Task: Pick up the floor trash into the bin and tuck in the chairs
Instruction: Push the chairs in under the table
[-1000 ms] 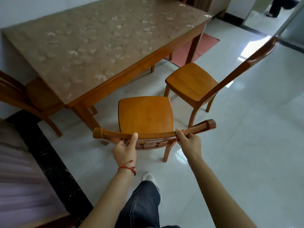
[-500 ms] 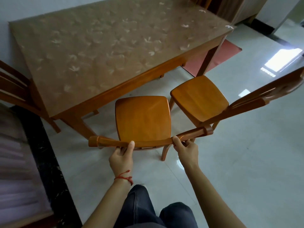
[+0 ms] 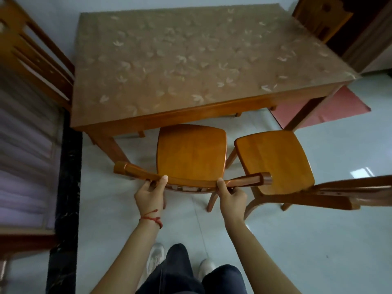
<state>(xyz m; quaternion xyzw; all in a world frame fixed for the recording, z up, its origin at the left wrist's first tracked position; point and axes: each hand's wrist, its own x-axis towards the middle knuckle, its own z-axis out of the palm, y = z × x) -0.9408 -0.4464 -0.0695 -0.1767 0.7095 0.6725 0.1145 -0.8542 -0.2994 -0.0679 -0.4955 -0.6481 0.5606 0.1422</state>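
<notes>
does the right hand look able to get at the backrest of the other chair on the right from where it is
Probably yes. The right hand now grips the held chair's top rail, but the second chair's backrest lies just right of it with only bare floor between.

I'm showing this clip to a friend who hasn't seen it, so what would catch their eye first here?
Front and centre, the left hand and right hand grip the curved top rail of a wooden chair whose seat front just meets the table edge. Behind it spreads the big table with its leaf-patterned cover. To the right, a second chair stands angled and pulled out.
</notes>
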